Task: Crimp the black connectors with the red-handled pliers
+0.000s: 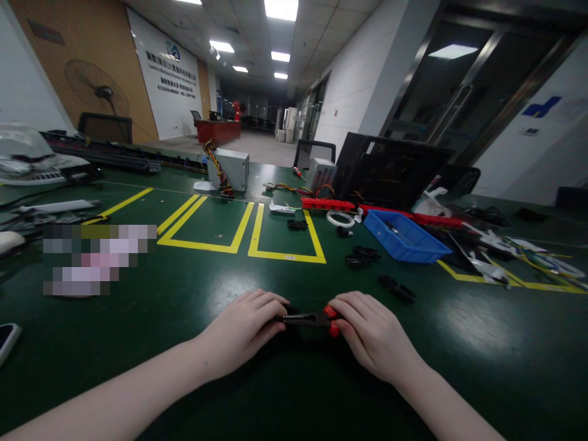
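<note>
A pair of needle-nose pliers (307,319) with red handles lies level between my hands, just above the dark green table. My right hand (372,331) is closed around the red handles, thumb on the near side. On the other end, my left hand (250,321) pinches the dark jaw tips between thumb and fingers. Whether a small part also sits in that pinch is hidden by the fingers. The jaws look closed or nearly so. Beyond my right hand lies a black clip-like part (397,288), with more black parts (362,256) farther back.
A blue bin (404,239) stands right of centre. Farther back are a grey power supply (234,170) with wires, a smaller one (321,173), red strips (327,204) and a large black panel (390,171). Yellow tape (197,246) marks the table (174,331). A phone (7,340) lies left.
</note>
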Demonstrator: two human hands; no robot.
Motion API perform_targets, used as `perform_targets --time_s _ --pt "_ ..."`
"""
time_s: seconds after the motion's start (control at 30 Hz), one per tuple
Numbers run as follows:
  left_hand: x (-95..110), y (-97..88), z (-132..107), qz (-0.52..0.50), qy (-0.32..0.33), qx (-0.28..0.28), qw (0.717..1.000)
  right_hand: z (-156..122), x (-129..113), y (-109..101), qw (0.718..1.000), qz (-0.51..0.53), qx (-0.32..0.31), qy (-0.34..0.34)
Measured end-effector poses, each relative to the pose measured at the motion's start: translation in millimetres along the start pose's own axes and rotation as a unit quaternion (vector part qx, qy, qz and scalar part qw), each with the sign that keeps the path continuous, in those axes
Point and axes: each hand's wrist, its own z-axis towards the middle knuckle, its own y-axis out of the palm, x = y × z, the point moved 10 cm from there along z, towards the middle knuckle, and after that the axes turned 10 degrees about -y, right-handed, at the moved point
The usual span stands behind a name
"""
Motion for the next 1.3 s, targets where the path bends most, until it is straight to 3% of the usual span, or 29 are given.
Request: perform_targets --time_s 0.63,1.0,1.3 --pt "-1.0 1.2 -1.4 0.008 -0.004 0.001 1.000 -2.2 1.0 -9.8 0.998 -0.034 0.043 0.002" --pt "-2.5 4.2 -1.1 0.019 -0.006 -0.012 1.000 -5.7 4.0 -1.0 0.999 -0.002 0.027 0.025" --pt "-4.3 4.6 -0.3 0.017 -0.005 -0.006 1.000 -3.7 5.1 -5.7 0.999 -0.011 0.035 0.031"
